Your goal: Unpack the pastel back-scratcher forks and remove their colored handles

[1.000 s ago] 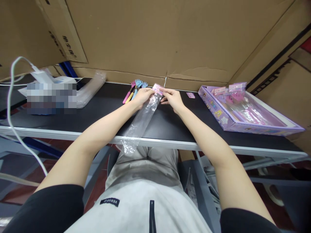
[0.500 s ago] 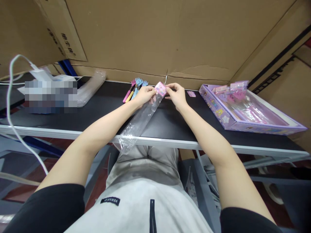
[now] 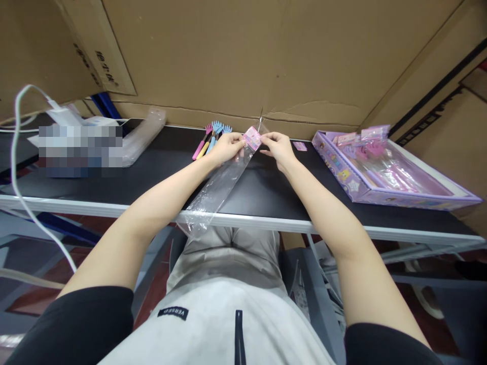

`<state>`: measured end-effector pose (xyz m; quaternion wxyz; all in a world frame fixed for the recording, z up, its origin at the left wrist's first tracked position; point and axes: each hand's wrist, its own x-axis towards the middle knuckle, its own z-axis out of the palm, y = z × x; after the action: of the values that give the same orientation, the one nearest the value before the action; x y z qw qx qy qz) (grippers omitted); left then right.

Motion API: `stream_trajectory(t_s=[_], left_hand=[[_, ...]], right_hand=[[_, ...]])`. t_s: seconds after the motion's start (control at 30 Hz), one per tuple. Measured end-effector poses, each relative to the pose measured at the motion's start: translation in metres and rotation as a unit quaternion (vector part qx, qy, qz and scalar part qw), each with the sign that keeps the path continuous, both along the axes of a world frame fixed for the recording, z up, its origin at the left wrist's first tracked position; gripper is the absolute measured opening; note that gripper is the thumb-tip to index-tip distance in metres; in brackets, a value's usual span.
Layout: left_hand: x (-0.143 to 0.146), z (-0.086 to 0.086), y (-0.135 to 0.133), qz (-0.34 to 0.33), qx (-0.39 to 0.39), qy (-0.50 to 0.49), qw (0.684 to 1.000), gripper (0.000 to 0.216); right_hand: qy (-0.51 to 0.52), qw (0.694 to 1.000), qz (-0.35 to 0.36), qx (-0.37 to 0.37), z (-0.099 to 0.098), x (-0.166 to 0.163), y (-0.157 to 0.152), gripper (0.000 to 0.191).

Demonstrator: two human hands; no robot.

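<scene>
A long clear plastic bag slants from my hands down over the table's front edge. A small pink printed card is at its upper end. My left hand is closed on the bag's upper part, its thumb on the card's left edge. My right hand pinches the card's right corner, with the other fingers curled beside it. Just left of my left hand lie several small back scratchers with claw-shaped heads and pink, yellow and blue handles. Another pink card lies right of my right hand.
A purple display box at the right holds bagged back scratchers. Clear bags are stacked at the left, near a white cable and a blurred-out patch. A cardboard wall stands behind the black table.
My right hand has shifted very slightly right and down at the card. A clear flap of plastic now shows above the card. My left hand has hardly moved.
</scene>
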<state>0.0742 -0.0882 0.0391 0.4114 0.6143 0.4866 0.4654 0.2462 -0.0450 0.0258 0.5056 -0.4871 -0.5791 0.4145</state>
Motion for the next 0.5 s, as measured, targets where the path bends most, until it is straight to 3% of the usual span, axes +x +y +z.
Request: stream_trajectory(t_s=[0.17,0.3,0.4,0.5], left_hand=[[-0.002,-0.003,0.004,0.019,-0.023,0.029,0.999,0.039],[-0.005,-0.006,0.010,0.046,-0.045,0.028,0.998,0.039],[-0.007,-0.007,0.013,0.062,-0.060,0.010,0.996,0.039],[-0.008,-0.005,0.014,0.085,-0.067,-0.026,0.994,0.039]], right_hand=[[0.062,0.997,-0.029,-0.020,0.014,0.008,0.006,0.013],[0.072,0.984,-0.164,-0.022,0.025,0.034,0.017,0.022],[0.014,0.966,-0.258,-0.028,0.021,0.064,0.036,0.036],[-0.101,0.946,-0.306,-0.024,0.008,0.097,0.065,0.045]])
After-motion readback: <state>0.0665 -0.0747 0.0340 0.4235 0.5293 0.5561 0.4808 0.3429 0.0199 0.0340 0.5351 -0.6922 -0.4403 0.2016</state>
